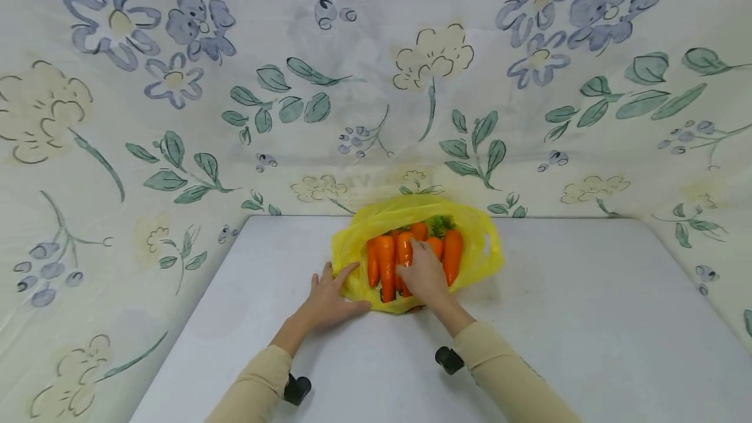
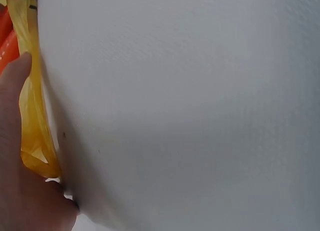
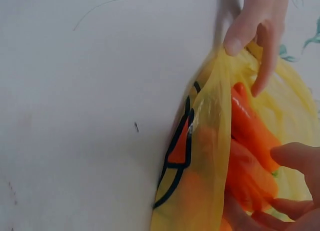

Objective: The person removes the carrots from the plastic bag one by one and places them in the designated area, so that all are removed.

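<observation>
A yellow plastic bag [image 1: 478, 266] lies with its mouth facing me, and several orange carrots [image 1: 386, 260] are inside, some with green tops [image 1: 440, 224]. My left hand [image 1: 329, 299] rests at the bag's left rim, fingers spread. In the right wrist view its thumb touches the rim and a finger reaches inside. My right hand [image 1: 427, 276] is inside the bag mouth, thumb and fingers around a carrot [image 3: 250, 176]. Part of that grip is hidden behind the carrot. In the left wrist view only the bag's side [image 2: 32, 121] and a bit of carrot show beside the left hand.
The bag sits at the back of a white table [image 1: 587, 318]. Behind it and at the sides hangs a floral sheet [image 1: 376, 96]. Black wrist devices [image 1: 449, 360] are worn under both forearms.
</observation>
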Demonstrator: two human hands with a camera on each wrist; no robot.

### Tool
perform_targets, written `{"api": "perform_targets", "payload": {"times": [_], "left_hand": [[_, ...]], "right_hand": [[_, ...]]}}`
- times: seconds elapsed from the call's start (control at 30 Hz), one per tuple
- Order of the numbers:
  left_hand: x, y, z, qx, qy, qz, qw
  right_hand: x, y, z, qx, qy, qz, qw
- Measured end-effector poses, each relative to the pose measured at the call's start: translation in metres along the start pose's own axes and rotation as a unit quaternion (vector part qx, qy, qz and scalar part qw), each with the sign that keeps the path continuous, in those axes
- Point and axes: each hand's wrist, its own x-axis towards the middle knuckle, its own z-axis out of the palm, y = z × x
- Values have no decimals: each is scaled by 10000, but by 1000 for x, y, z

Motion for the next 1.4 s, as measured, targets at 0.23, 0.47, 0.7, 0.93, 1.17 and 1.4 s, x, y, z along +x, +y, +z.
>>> {"api": "perform_targets", "payload": {"times": [0.23,0.47,0.7,0.93,1.17,1.4], "left_hand": [[1,3,2,156,-61,84,9998],[4,-1,6,182,-72,87,9998],[4,-3,8,199,-46,104,9997],[1,-2,9,227,-20,158,9996],[0,-3,9,232,17,102,9997],[0,-4,11,186,17,71,9998]], "right_hand": [[2,-1,8,52,237,128,9996],[3,-2,9,-24,287,155,9995],[4,-2,7,92,210,158,9996],[6,2,3,293,153,329,9989],[1,0,2,533,150,290,9980],[-5,-3,-4,813,172,161,9964]]}}
